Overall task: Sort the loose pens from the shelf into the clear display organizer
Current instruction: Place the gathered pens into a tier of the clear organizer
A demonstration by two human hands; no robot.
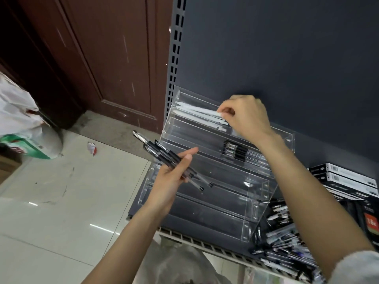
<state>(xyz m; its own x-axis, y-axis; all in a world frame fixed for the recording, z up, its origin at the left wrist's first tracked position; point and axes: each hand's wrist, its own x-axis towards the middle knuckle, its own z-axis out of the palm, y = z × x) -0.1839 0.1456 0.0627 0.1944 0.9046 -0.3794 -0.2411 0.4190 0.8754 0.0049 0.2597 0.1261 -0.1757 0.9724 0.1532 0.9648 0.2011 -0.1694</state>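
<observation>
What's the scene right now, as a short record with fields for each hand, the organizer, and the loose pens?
left hand: holds a bundle of black pens
right hand: pinches a white pen at the top tier
organizer: clear, tiered, on the shelf; white pens in top tier, black pens in a lower tier
loose pens: piled on the shelf right of the organizer
boxes: stacked at far right

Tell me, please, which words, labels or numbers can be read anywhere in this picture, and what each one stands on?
Red label on the black package at the right edge: large light characters, too blurred to read.
Black boxes on the shelf: barcodes and white print, too small to read.
Green and white bag on the floor: red lettering, cut off, unreadable.
</observation>
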